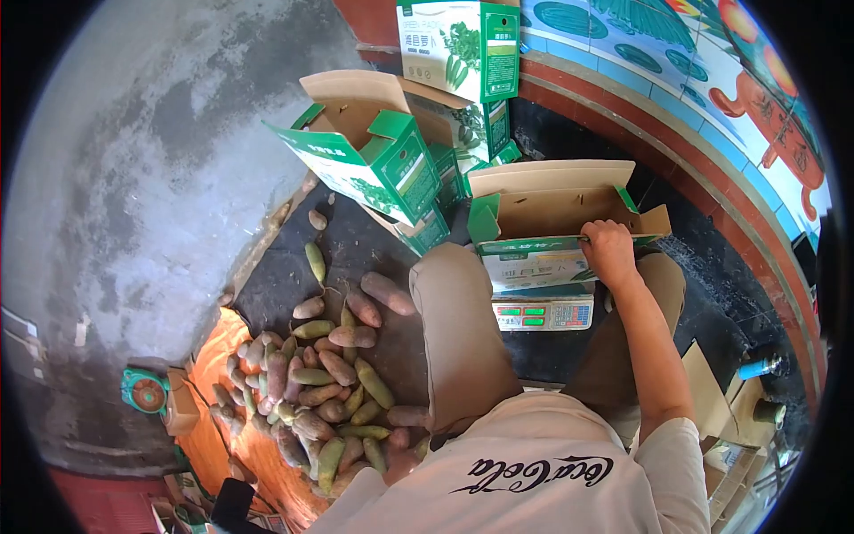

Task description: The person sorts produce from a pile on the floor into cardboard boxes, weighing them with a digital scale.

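My right hand (610,251) is closed over the front edge of an open green-and-white carton (534,267), with the thumb and fingers at its rim. The carton's back flap stands up, and little of its inside shows beyond bare brown cardboard. It rests on a digital scale (544,313) with lit green displays, between my knees. What looks like my left hand or forearm (402,466) is low beside my left thigh, near a pile of green and reddish radishes (316,378); its fingers cannot be made out.
Another open carton (365,156) stands on further boxes ahead to the left. A closed carton (458,49) tops the stack behind. Orange sheeting (213,392) lies under part of the pile. A teal round device (144,391) stands by the grey wall. Flattened cardboard (712,392) is at the right.
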The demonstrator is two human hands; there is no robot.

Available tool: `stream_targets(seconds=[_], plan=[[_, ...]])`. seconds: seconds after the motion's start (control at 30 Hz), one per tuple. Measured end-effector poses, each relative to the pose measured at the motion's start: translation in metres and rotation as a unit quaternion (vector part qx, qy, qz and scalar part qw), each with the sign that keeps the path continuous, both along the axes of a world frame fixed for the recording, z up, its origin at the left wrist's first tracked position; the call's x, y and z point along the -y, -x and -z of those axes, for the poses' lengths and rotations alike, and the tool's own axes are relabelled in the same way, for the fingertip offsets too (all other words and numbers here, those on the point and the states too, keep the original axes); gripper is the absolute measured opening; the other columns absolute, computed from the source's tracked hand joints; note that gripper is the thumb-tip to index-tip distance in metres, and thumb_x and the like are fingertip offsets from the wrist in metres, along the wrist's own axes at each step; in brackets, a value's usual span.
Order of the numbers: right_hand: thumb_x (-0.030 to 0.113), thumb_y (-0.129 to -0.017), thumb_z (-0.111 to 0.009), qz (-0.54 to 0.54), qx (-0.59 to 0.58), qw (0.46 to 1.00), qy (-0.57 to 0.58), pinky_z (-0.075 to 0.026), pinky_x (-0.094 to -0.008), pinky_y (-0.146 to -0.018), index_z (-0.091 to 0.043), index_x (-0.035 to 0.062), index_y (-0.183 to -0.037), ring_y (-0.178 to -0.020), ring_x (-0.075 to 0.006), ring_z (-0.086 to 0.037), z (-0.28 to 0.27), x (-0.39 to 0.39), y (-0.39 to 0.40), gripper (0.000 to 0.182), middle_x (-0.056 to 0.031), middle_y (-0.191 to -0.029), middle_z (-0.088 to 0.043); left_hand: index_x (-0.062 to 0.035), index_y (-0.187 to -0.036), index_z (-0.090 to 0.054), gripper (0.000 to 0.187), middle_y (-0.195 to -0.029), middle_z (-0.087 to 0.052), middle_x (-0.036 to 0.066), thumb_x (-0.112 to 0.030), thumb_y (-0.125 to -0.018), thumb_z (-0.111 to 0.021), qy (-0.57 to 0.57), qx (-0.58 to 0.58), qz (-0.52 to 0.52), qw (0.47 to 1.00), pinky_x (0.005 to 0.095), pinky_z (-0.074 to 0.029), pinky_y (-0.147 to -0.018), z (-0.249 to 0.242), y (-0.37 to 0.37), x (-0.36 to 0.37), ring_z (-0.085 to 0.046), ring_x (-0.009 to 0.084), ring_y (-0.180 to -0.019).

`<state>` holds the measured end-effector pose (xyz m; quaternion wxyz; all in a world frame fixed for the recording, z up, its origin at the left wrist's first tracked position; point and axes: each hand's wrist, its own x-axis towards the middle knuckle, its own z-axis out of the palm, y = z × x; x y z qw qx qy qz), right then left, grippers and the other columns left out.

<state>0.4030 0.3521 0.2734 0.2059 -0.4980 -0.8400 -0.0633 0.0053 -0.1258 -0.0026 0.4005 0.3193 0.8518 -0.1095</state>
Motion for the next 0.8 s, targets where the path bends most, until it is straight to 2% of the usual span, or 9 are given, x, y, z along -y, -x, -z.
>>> stream_targets(seconds=[0.8], plan=[[0.015,-0.068,-0.074,-0.005,-0.005,1.000,-0.020,-0.044,-0.0395,-0.069,-0.059,0.0104,-0.077,-0.077,-0.0256,-0.059,-0.003,0.002,0.002,0.018,-0.0058,-0.077,-0.061,-0.0051,-0.116,-0.056,0.060,-0.118,-0.057,0.021,-0.040,-0.070,-0.070,0.001,0.010,0.006,1.000,0.0439,-0.051,-0.088,-0.004,-0.018,-0.008,-0.060,0.0353,-0.107]])
